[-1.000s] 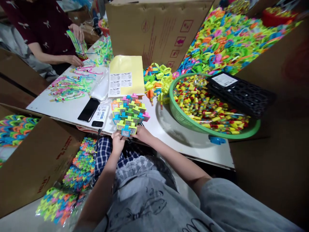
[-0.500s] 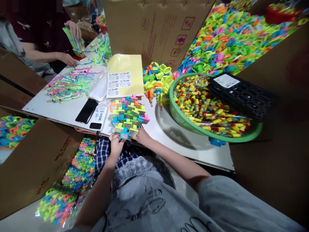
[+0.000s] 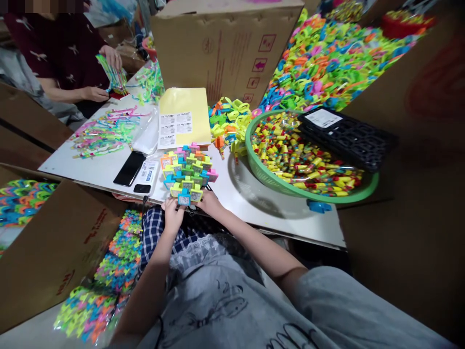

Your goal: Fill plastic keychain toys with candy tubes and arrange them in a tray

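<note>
A block of colourful plastic toy watches (image 3: 187,172), set close together in rows with their square faces up, stands at the table's front edge. My left hand (image 3: 173,209) is closed at its lower left corner, thumb up against the front watch. From the right, my right hand (image 3: 209,202) is closed on the block's lower side, and its fingertips are partly hidden behind the watches. A yellow sheet with white labels (image 3: 185,114) lies just behind the block. To the left are a black phone (image 3: 129,169) and a small dark device (image 3: 142,188) beside a white labelled box (image 3: 148,171).
On the right, a green basket (image 3: 261,172) of yellow-and-red pieces carries a black tray (image 3: 348,138). A cardboard box (image 3: 232,53) and a large heap of coloured watches (image 3: 308,68) stand behind. Across the table, a co-worker's hands (image 3: 96,93) handle thin colourful strips. Packed watches (image 3: 118,257) lie at lower left.
The view has shifted slightly, so the basket and box appear further left. Both my hands stay on the block of watches. The co-worker's lower hand has drawn back a little.
</note>
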Action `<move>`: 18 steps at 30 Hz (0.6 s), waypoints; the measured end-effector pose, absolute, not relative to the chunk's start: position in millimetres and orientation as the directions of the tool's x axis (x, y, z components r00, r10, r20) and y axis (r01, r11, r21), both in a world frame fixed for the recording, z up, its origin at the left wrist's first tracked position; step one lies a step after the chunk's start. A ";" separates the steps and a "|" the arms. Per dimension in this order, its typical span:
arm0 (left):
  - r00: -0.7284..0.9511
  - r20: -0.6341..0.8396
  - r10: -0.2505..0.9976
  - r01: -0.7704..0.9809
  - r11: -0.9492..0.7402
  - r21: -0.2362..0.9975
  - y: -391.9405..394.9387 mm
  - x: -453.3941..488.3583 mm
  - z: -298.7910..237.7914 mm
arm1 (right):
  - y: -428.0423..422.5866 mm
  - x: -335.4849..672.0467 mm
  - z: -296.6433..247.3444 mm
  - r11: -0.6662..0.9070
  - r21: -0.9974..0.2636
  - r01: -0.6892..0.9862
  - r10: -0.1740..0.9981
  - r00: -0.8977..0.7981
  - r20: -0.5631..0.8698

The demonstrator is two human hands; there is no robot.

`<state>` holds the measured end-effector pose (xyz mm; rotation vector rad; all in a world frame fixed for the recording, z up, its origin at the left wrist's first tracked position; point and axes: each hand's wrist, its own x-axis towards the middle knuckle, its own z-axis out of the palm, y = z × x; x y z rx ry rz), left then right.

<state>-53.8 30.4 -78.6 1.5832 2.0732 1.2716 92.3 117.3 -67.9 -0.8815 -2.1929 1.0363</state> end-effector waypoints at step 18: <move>-0.555 0.295 0.778 0.487 0.017 0.873 35.3 -26.0 -86.7 | 187.4 150.6 -39.9 0.227 -0.838 0.496 0.973 -0.145 0.178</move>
